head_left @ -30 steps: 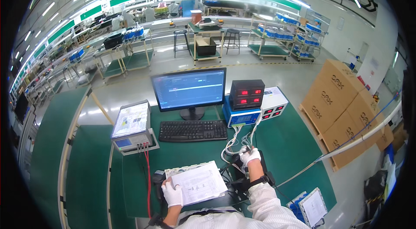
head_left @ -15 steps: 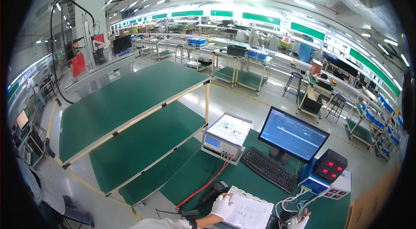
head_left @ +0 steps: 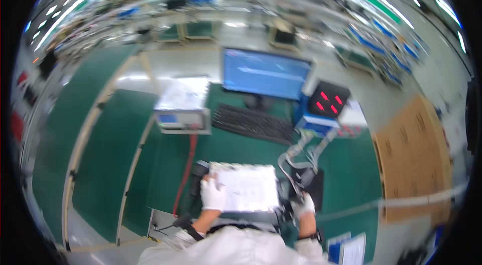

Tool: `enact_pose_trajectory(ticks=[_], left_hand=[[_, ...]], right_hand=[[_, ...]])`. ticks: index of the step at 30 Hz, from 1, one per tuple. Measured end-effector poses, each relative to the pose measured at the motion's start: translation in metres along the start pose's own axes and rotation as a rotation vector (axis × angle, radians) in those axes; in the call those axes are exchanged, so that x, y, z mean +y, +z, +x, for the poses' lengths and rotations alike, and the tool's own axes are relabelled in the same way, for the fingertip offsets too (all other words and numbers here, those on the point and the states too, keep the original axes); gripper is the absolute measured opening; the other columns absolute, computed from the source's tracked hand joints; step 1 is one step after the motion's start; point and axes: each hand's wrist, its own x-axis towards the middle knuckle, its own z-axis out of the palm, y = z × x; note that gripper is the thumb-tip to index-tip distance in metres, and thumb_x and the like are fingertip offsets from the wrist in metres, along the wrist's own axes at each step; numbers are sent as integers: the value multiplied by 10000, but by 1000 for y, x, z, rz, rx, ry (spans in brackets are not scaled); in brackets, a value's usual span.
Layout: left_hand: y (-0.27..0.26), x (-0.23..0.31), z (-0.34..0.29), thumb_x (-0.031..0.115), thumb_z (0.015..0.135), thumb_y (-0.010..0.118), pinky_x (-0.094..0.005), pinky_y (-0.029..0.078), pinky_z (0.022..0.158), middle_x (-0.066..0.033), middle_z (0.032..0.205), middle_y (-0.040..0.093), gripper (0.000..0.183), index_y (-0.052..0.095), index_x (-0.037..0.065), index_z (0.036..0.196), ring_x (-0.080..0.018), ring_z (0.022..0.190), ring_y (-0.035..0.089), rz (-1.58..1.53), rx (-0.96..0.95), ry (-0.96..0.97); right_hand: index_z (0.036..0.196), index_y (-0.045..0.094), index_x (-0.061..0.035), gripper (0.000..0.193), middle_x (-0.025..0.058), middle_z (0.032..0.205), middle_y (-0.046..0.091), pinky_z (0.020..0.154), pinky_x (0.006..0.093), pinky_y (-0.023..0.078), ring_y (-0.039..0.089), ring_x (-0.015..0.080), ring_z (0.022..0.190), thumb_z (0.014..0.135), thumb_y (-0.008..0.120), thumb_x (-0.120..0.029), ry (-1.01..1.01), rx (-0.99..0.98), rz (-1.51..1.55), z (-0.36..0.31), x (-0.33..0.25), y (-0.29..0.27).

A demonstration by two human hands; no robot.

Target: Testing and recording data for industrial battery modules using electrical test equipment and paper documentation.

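In front of me lies a flat rectangular thing covered with white paper (head_left: 248, 189), a pale uneven strip along its far edge. My left hand (head_left: 213, 195), in a white glove, is closed over its left edge. A black handheld device (head_left: 200, 174) lies just beyond that hand. To the right of the paper, my gloved right hand (head_left: 304, 207) is curled beside a dark object and grey-white cables (head_left: 293, 157). What its fingers hold is blurred and cannot be made out. The cables run up to a blue box (head_left: 315, 123).
A monitor (head_left: 266, 74) and black keyboard (head_left: 253, 123) stand ahead. Left of them is a bench instrument (head_left: 183, 117) with a red cable (head_left: 188, 177). A black box with red digits (head_left: 329, 99) tops the blue box. A cardboard box (head_left: 414, 157) stands right, a tiered green bench (head_left: 108, 159) left.
My view has swung right and down, so the desk now sits centrally and the picture is blurred. My left hand stays at the paper's left edge and my right hand by the cables.
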Motion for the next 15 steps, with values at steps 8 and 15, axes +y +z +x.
enact_pose_trajectory(ticks=[8,15], left_hand=[[11,0,6,55,786,587,-425,407,973,-223,1256,466,459,521,51,1241,-389,1137,492,-172,-155,-81],[6,8,4,23,792,566,-389,392,977,-193,1211,482,426,528,26,1216,-346,1119,493,-210,-177,-154]], right_hand=[[1074,479,90,379,240,940,580,739,436,556,592,359,817,990,392,-269,219,-77,970,-18,-59,26],[986,567,31,402,9,563,432,358,253,248,298,98,394,992,364,-315,122,-71,666,-40,-67,46]])
